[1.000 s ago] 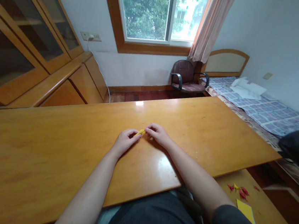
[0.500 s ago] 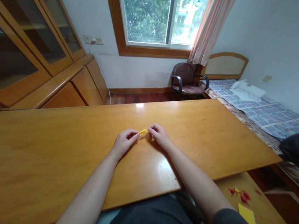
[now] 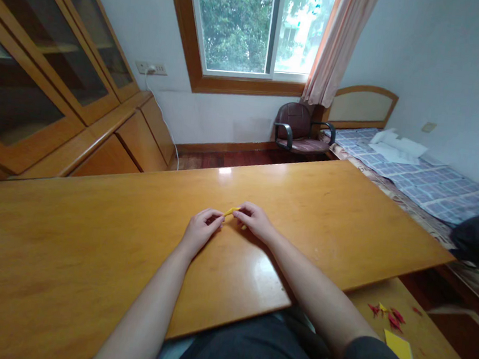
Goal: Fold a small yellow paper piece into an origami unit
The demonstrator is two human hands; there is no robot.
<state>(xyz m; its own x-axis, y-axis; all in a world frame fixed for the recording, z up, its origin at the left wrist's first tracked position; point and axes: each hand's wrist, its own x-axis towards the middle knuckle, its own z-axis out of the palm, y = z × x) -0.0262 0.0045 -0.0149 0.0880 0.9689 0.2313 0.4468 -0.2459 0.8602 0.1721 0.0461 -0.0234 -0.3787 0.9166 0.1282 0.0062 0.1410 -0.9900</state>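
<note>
A small piece of folded yellow paper (image 3: 230, 211) is stretched between my two hands, just over the wooden table (image 3: 87, 243). My left hand (image 3: 202, 228) pinches its left end between thumb and fingers. At the other end, my right hand (image 3: 254, 220) is closed on the paper, with the thumb and fingertips pressed together. Parts of the paper are hidden by the fingers, so its full shape does not show.
On a lower wooden surface at the right lie several small red folded paper pieces (image 3: 396, 319), a yellow one (image 3: 382, 307) and a stack of yellow paper (image 3: 401, 351). A chair (image 3: 298, 128) and a bed (image 3: 440, 180) stand beyond the table; a glass-door cabinet (image 3: 62, 69) is at left.
The fingers of my right hand have shifted slightly on the yellow paper, which looks narrower now. Both hands stay pinched at its ends. The whole view has moved a little.
</note>
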